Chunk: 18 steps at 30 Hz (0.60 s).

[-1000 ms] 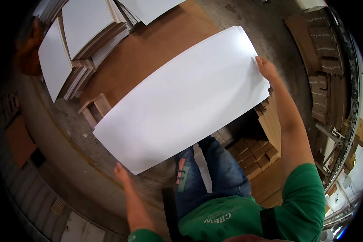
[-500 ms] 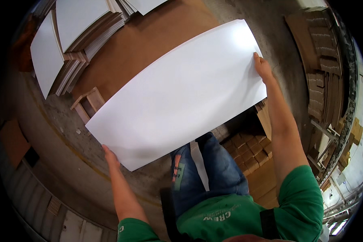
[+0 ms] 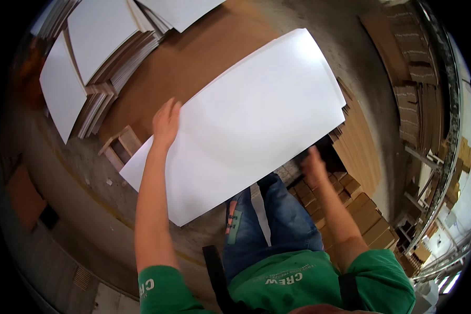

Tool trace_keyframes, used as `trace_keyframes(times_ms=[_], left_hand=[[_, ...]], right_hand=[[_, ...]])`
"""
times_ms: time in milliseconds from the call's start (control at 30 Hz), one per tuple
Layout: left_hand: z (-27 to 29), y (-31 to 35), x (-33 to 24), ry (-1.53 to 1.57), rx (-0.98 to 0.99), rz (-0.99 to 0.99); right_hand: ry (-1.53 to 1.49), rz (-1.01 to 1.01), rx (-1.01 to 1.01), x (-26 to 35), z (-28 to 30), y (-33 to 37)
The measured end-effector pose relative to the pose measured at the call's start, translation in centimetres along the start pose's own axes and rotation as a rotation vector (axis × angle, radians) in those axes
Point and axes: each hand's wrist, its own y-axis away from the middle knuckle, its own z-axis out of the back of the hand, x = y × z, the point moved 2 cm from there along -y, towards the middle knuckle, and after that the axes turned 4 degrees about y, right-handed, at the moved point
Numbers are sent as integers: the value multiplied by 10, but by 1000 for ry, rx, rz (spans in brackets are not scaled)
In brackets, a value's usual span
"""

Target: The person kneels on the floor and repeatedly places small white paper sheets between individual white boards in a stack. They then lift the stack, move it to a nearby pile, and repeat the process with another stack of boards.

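Observation:
A large white panel lies slantwise in front of me, its far edge slightly out of line with another white sheet beneath. My left hand reaches over the panel's left part to the far edge. Its fingers are stretched out there, and the palm side is hidden. Close to the near edge, on the right, is my right hand, smeared by motion. It looks apart from the panel, and its fingers cannot be made out.
Stacks of white panels stand at the far left, by a large brown sheet. A small wooden frame is at the panel's left corner. Brown boards and cardboard blocks lie to the right, with flattened cartons beyond.
Both hands have left the panel's short ends. The left moved up to the far edge, the right down and inward to the near edge. The panel shifted slightly, uncovering brown boards at right.

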Motion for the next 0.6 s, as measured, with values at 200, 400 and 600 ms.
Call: trace_keyframes(times_ms=[200,400,600], left_hand=[[-63,-61,-42,8,490,315],[-73,-51,-52,84,535,524],[-69,-50,-45,329,608,487]], right_hand=[[-357,-263,607,-34,-114,59],[-666,-200,710,-34,-129,60],[-710,-244,726,-32,-136,57]])
